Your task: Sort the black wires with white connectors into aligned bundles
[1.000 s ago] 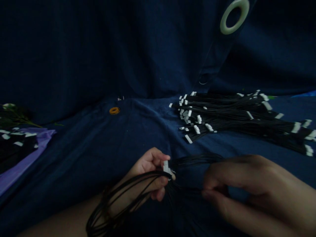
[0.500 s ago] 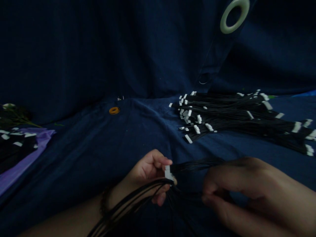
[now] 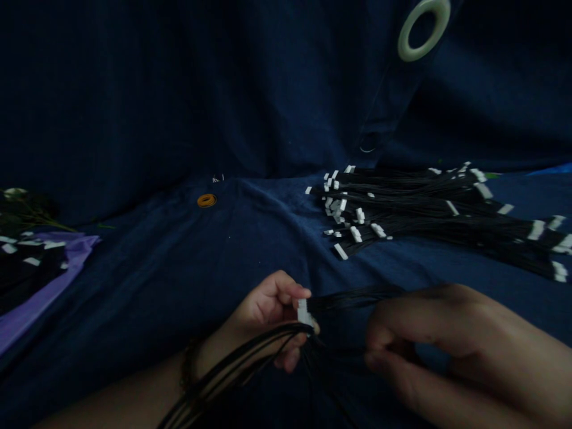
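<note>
The person has a wire bundle up in the air: the left hand grips a white connector between its fingers, above the blue cloth, with black wires looping down past the wrist. The right hand has thumb and forefinger pinched together, on the wires as far as I can make out (the light in here is poor). The step looks like handling the wires around that connector; I'd say the next move calls for a steady left hold and a careful, light pull from the right.

Counting: one connector plainly in hand, though others may hide behind it; one heap of cables to the right, its white ends too jumbled to number; one orange coil; one purple sheet at the left; one pale ring up on the backdrop.
</note>
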